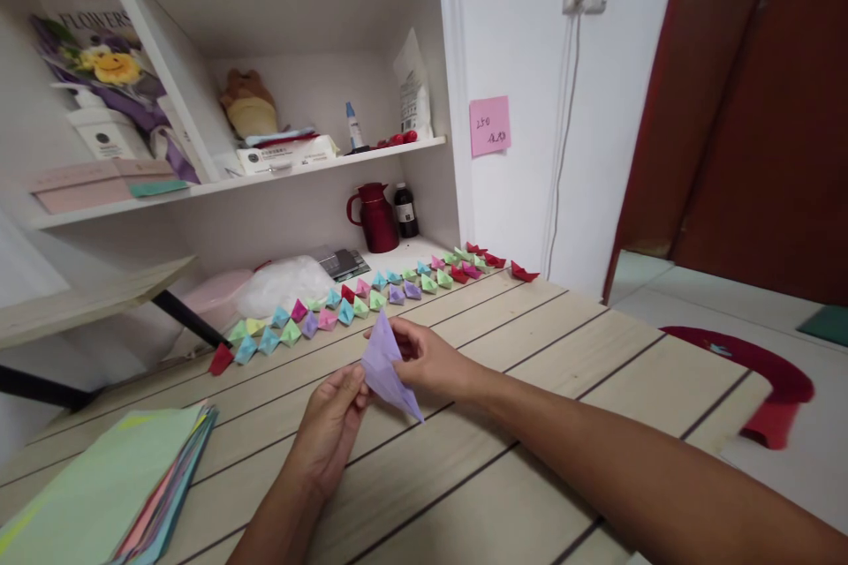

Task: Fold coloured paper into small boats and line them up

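Observation:
Between my two hands is a folded piece of purple paper (382,362), pointed at its top and at its lower right. My left hand (335,415) pinches its left edge with thumb and fingers. On the other side, my right hand (430,357) grips it, the thumb on the near face and the fingers partly hidden behind. The paper is held above the slatted wooden table (517,424). Beyond it, small folded paper boats (327,319) in many colours stand in rows along the table's far side. A red paper boat (221,359) sits at the left end.
A stack of coloured paper (106,485) lies at the table's left front. Behind the boats, a red jug (379,219) and a dark bottle (405,210) stand under a white shelf (265,181). A small raised stand (86,300) is at left. A red stool (742,362) is beyond the right edge.

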Available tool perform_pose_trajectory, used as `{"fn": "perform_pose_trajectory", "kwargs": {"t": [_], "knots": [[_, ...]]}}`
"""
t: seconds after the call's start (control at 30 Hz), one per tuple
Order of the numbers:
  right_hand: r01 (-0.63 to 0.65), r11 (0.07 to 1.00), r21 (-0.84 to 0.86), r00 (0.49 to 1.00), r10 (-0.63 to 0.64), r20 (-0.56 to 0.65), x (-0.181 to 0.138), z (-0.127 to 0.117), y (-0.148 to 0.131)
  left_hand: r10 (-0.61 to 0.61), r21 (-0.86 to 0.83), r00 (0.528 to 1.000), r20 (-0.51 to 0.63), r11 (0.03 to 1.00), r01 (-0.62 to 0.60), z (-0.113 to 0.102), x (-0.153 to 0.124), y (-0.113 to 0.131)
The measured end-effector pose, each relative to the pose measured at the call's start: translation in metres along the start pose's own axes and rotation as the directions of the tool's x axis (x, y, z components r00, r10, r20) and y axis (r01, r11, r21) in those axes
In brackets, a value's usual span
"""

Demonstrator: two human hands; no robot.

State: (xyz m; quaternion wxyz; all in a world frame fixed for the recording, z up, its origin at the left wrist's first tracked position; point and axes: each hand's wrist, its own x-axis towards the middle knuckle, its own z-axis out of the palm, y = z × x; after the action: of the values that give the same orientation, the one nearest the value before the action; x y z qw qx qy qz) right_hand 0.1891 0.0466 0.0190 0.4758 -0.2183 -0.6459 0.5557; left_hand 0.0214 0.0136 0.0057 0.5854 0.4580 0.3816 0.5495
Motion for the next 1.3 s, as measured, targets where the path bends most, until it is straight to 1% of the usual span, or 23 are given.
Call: {"fn": "perform_pose_trajectory", "kwargs": {"t": [0.13,0.23,0.4,0.53,0.63,0.77,0.9,1.03,1.1,1.2,1.3], "knots": [[-0.01,1.0,-0.021,1.0,0.01,-0.006,0.0,-0.004,0.001,0.029,0.104,0.999,-0.02,0.994,-0.027,-0.004,0.002,-0.001],[-0.042,0.996,-0.077,0.999,0.042,-0.003,0.0,-0.012,0.002,0.041,0.238,0.999,-0.01,0.971,-0.038,-0.007,0.003,-0.001],[-0.12,0.983,-0.143,0.99,0.129,0.058,-0.001,-0.023,0.007,0.032,0.46,0.998,0.053,0.886,-0.053,-0.01,0.006,-0.002],[-0.192,0.97,-0.148,0.972,0.209,0.11,-0.003,-0.023,0.009,0.062,0.569,0.995,0.082,0.816,-0.098,-0.013,0.01,-0.005],[-0.201,0.964,-0.173,0.963,0.227,0.143,-0.004,-0.022,0.01,0.094,0.634,0.988,0.12,0.759,-0.149,-0.017,0.013,-0.006],[-0.195,0.962,-0.192,0.96,0.227,0.163,-0.006,-0.021,0.016,0.157,0.698,0.971,0.181,0.675,-0.239,-0.023,0.016,-0.009],[-0.153,0.948,-0.279,0.975,0.192,0.117,-0.009,-0.015,0.029,0.202,0.736,0.957,0.207,0.613,-0.288,-0.027,0.016,-0.014],[-0.101,0.875,-0.474,0.989,0.139,0.045,-0.012,-0.01,0.037,0.219,0.751,0.955,0.202,0.591,-0.294,-0.03,0.014,-0.018],[-0.074,0.837,-0.542,0.992,0.119,0.049,-0.013,-0.008,0.036,0.219,0.754,0.953,0.209,0.585,-0.3,-0.03,0.012,-0.019],[-0.053,0.821,-0.568,0.991,0.114,0.073,-0.015,-0.008,0.032,0.226,0.754,0.951,0.21,0.583,-0.304,-0.031,0.011,-0.019],[-0.064,0.808,-0.586,0.993,0.108,0.041,-0.018,-0.008,0.03,0.238,0.752,0.952,0.19,0.588,-0.297,-0.031,0.012,-0.02]]}}
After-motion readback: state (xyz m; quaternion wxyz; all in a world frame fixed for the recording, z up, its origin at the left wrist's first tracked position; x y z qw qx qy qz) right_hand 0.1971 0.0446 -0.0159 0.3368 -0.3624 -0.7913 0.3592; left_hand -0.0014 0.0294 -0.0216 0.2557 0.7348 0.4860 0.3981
